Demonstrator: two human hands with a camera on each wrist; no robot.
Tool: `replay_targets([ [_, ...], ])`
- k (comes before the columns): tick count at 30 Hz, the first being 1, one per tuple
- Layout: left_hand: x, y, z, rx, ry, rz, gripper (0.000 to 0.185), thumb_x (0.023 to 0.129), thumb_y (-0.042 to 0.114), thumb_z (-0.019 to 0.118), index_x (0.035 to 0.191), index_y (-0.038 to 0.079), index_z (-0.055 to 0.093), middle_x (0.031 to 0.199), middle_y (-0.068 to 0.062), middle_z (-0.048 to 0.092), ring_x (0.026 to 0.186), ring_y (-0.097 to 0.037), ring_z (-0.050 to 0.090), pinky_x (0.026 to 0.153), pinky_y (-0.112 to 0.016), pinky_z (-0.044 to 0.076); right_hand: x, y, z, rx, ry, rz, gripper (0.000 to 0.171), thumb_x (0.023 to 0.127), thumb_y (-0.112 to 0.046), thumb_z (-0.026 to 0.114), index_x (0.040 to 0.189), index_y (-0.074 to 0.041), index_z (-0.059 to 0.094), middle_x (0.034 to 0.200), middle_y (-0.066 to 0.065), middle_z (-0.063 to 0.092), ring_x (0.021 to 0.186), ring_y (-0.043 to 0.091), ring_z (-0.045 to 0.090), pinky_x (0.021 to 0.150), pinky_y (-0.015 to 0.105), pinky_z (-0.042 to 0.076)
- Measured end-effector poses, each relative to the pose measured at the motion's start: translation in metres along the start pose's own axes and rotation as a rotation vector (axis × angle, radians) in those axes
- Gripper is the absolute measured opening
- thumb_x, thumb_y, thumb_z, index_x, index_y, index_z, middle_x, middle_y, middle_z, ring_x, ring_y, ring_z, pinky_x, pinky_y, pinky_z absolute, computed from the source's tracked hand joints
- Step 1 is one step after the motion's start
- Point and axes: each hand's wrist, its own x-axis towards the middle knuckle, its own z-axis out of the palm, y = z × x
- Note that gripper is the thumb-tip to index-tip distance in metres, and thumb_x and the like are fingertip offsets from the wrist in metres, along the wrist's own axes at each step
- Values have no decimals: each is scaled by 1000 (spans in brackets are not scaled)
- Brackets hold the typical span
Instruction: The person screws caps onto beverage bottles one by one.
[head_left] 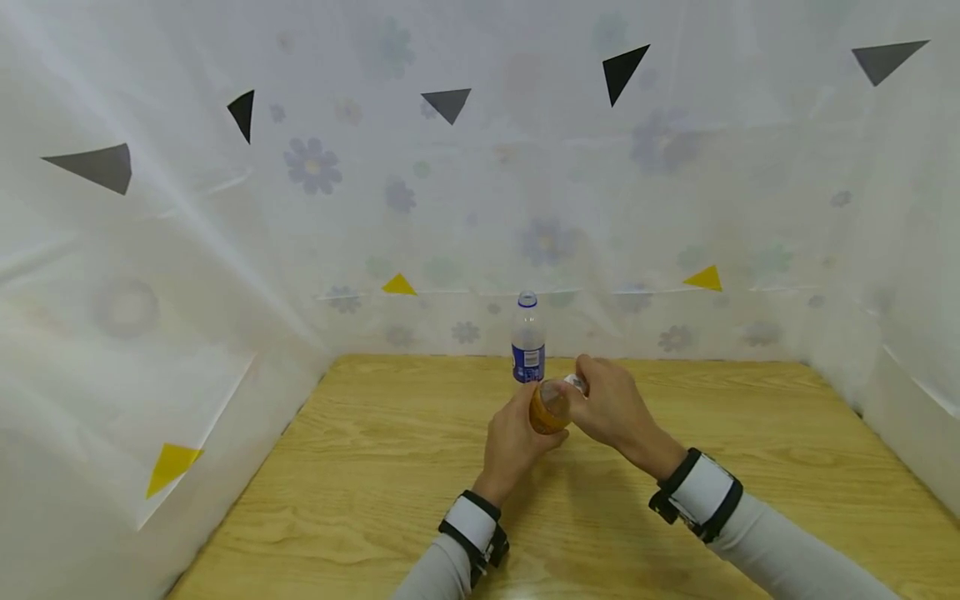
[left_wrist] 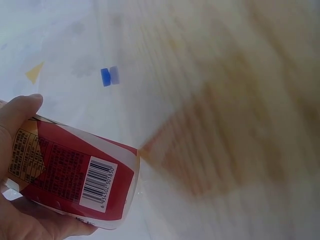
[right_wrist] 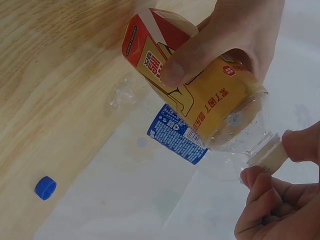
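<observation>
In the head view my left hand (head_left: 513, 437) grips a clear plastic bottle with a red and yellow label (right_wrist: 210, 100) round its body. That bottle is tilted, its neck pointing toward my right hand (head_left: 611, 408). Thumb and fingers of the right hand pinch the whitish cap (right_wrist: 272, 155) at the bottle's mouth. The left wrist view shows the label's barcode side; whether the base touches the table is unclear. Just behind both hands, a clear bottle with a blue label (head_left: 528, 358) stands upright, with no cap on its mouth.
A blue bottle cap (right_wrist: 46, 188) lies on the wood-grain table (head_left: 360, 467), apart from both bottles. Whitish sheeting (head_left: 465, 208) with flower prints and stuck-on triangles walls the table at the back and sides.
</observation>
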Motion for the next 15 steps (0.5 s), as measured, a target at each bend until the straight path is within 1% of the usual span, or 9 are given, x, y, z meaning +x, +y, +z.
replay_targets([
  [2,-1,0,0,-5,-4,-5,74,76,28,91,139,18,53,125,-3,70,109,-19,70,94,-37,57,-1,0,0,-6,3,0,33,94,-21,72,73,-9,49,62,0,39,54,14,36,50,27,29],
  [8,-1,1,1,-10,-9,-17,75,77,28,91,140,18,53,127,-3,69,110,-19,70,95,-36,57,-1,-1,-1,-8,-3,2,31,95,-22,71,75,-9,51,63,0,41,54,13,37,49,27,30],
  [15,-1,0,1,-11,10,-12,73,76,27,91,139,18,54,127,-2,70,110,-19,70,94,-36,57,-2,-2,-2,-13,-12,-1,28,96,-22,71,78,-9,54,64,0,43,54,13,37,50,27,30],
])
